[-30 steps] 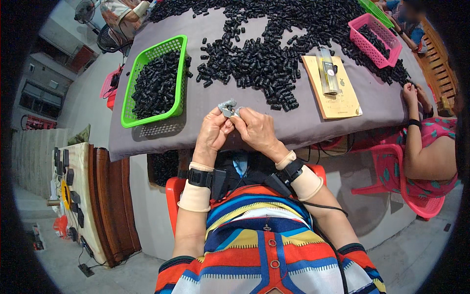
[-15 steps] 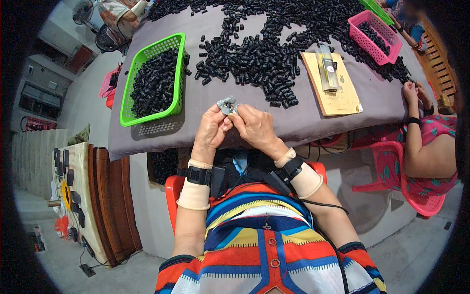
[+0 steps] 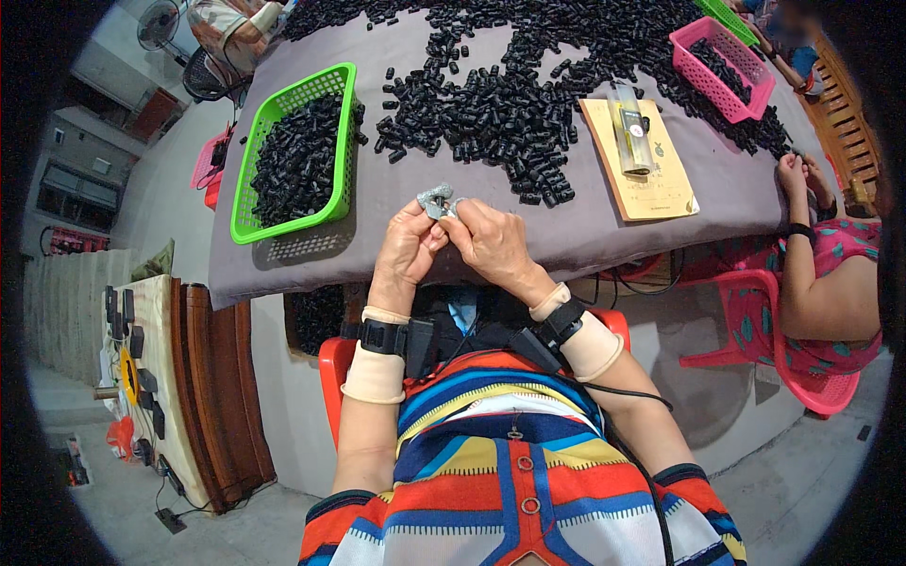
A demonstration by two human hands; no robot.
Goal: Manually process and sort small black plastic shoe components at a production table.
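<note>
Manipulating a small grey object (image 3: 435, 193) appears to be the step in hand: my left hand (image 3: 406, 243) pinches its left side, my right hand (image 3: 495, 245) its right, near the grey tablecloth's (image 3: 578, 236) front edge. The next move likely calls for steady, opposed fingertips.

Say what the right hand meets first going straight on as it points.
Right hand would likely meet the small grey piece first, then the left hand; depth between them is unclear.

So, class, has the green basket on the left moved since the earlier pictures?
No: the green basket keeps its place relative to the grey tablecloth.
</note>
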